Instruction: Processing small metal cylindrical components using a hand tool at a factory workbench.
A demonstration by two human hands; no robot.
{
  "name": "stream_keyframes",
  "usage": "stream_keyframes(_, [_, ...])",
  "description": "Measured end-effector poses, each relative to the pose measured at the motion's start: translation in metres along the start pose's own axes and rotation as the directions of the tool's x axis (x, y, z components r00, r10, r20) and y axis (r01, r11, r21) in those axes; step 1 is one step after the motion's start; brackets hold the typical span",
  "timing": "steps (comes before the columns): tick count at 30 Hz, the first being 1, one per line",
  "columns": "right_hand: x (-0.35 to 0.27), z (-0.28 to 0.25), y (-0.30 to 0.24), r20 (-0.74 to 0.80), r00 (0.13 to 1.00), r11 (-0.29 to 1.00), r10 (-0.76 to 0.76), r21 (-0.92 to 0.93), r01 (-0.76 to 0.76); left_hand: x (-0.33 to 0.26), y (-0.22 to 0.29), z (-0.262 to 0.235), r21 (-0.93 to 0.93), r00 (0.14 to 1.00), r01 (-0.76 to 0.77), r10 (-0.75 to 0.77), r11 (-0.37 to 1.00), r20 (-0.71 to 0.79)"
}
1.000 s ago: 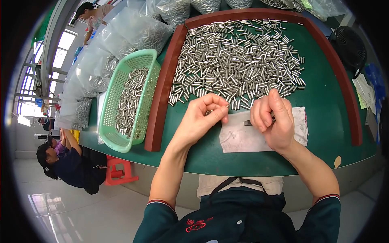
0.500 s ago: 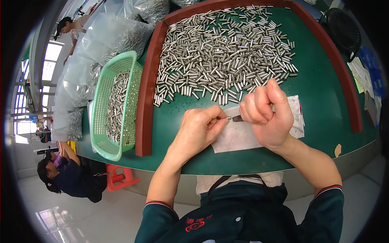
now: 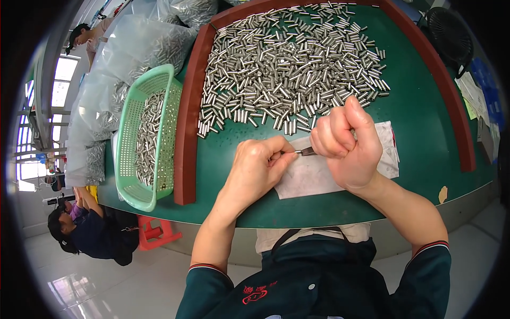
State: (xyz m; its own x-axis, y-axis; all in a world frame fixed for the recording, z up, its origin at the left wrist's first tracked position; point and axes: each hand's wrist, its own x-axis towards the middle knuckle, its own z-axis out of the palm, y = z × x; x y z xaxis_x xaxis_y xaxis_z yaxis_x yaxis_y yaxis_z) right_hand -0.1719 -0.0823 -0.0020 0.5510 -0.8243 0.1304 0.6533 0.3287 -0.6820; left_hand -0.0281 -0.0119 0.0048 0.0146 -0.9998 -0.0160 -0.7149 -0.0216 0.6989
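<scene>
Between the thumb and fingers of my left hand (image 3: 260,167) is a small shiny metal pin (image 3: 298,152), its end sticking out to the right. My right hand (image 3: 348,146) is closed in a fist, thumb up, around a tool with a flat dark metal tip (image 3: 307,151); its handle is hidden in the fingers. That tip meets the pin's end, or nearly so. Beneath both hands lies a stained white cloth (image 3: 308,183). Beyond them a wide heap of loose metal pins (image 3: 292,69) is spread over the green tabletop (image 3: 409,101).
A green plastic basket (image 3: 172,114) with more pins stands left of the red-brown border rail (image 3: 186,127). Clear bags of pins (image 3: 95,106) fill the far left. A black fan (image 3: 450,36) and papers (image 3: 473,98) are at the right. Two other people and a red stool (image 3: 159,231) show at left.
The tool tip in my right hand has come closer to the pin's end, closing the small gap between them. My left hand keeps its pinch on the pin. The view has shifted slightly.
</scene>
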Motion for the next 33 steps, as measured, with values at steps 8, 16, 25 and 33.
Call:
stream_keyframes(8, [-0.001,0.002,0.002,-0.017,1.000,1.000,0.020,0.002,-0.020,0.000,0.000,0.004,-0.055,0.998,-0.002,-0.002,0.999,-0.066])
stream_keyframes(16, [-0.005,0.019,0.002,-0.008,0.999,0.987,-0.035,-0.155,0.033,0.002,0.002,0.001,-0.069,0.999,0.006,-0.009,0.998,-0.047])
stream_keyframes(25, [0.000,0.011,0.001,-0.074,0.997,0.991,-0.032,-0.131,0.022,0.002,-0.001,-0.001,-0.055,1.000,0.026,-0.027,0.998,-0.012])
stream_keyframes(33, [-0.002,0.004,-0.004,-0.033,0.999,0.998,-0.024,-0.052,0.022,0.005,-0.024,-0.020,-0.964,0.965,0.253,-0.095,0.082,0.245])
